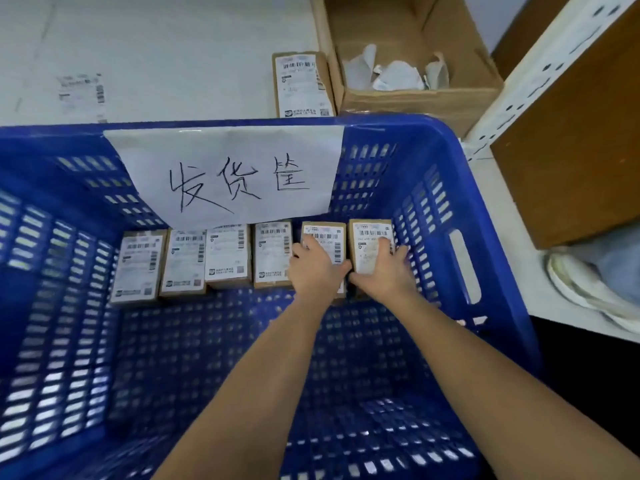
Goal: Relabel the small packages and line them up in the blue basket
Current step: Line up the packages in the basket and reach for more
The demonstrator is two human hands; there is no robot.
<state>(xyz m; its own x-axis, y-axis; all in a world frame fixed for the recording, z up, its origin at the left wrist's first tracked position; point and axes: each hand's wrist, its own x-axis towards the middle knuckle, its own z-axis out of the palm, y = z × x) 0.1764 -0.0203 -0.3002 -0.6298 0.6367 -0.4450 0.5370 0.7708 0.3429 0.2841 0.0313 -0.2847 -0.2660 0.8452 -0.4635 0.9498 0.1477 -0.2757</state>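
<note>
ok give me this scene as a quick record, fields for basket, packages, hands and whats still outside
basket: blue basket, handwritten paper sign on far wall
packages in basket: six in one row along the far wall, labels up
left hand: resting on fifth package
right hand: gripping sixth package, nearest the right wall
outside basket: one labelled package on the table, beside a cardboard box holding crumpled paper
</note>
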